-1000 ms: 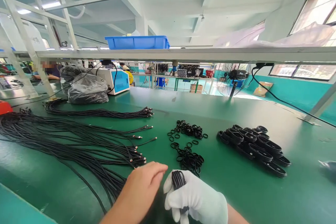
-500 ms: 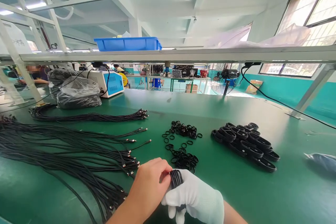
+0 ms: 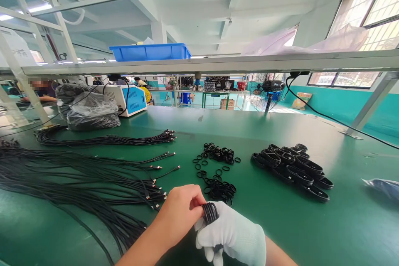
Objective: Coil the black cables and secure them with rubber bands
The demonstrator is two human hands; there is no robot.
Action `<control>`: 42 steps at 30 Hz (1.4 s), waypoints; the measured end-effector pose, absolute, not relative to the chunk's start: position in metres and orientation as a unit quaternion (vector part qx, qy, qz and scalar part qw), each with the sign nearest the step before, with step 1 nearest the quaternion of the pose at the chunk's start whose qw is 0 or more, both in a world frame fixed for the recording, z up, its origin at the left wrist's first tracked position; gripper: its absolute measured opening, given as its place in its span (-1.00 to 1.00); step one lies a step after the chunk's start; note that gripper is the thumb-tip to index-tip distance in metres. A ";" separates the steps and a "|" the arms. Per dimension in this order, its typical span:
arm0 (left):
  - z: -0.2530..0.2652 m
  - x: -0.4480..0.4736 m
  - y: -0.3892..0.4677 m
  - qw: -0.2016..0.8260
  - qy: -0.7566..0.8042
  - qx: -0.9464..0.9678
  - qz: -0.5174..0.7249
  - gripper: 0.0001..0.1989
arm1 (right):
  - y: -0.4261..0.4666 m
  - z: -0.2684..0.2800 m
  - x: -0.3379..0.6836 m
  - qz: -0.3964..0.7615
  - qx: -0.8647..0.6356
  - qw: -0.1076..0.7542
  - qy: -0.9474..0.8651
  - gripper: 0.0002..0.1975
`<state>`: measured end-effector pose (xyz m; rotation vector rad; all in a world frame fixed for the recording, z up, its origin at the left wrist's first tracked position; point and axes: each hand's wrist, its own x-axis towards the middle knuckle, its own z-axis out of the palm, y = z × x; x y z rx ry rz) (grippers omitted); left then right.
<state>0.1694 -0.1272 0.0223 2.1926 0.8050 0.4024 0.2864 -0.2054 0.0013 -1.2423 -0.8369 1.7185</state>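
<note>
My right hand (image 3: 227, 230), in a white glove, is closed around a coiled black USB cable (image 3: 210, 213); its loops show side by side above the thumb. Bare, my left hand (image 3: 181, 212) pinches at the coil's left side with thumb and forefinger, and the tips are partly hidden there. Just beyond the hands lies a pile of small black rings (image 3: 220, 187), with a second pile of rings (image 3: 220, 153) farther back. Loose black cables (image 3: 93, 187) spread over the left side, their plugs pointing towards my left hand.
Finished-looking cable coils (image 3: 293, 168) are heaped on the green table (image 3: 249, 133) at right. A cable bundle (image 3: 109, 139), a plastic bag (image 3: 93, 110) and a blue-white machine (image 3: 132, 97) stand at left. A shelf (image 3: 218, 65) crosses above with a blue bin (image 3: 151, 52).
My left hand has shifted slightly at the coil, its wrist lower and further left. The right hand keeps its hold and has turned a little. The piles on the table look the same.
</note>
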 end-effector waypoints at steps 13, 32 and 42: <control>-0.003 0.200 -0.071 0.368 0.334 0.861 0.109 -0.96 | -0.203 -0.008 0.338 0.608 -0.409 0.660 -0.164 -0.63; 0.011 0.168 -0.136 0.695 0.298 0.637 0.148 -0.75 | -0.197 -0.004 0.293 0.303 -0.685 0.563 -0.350 -0.84; 0.016 0.153 -0.108 0.416 0.305 0.853 0.074 -0.85 | -0.207 0.004 0.275 0.180 -0.735 0.462 -0.462 -0.82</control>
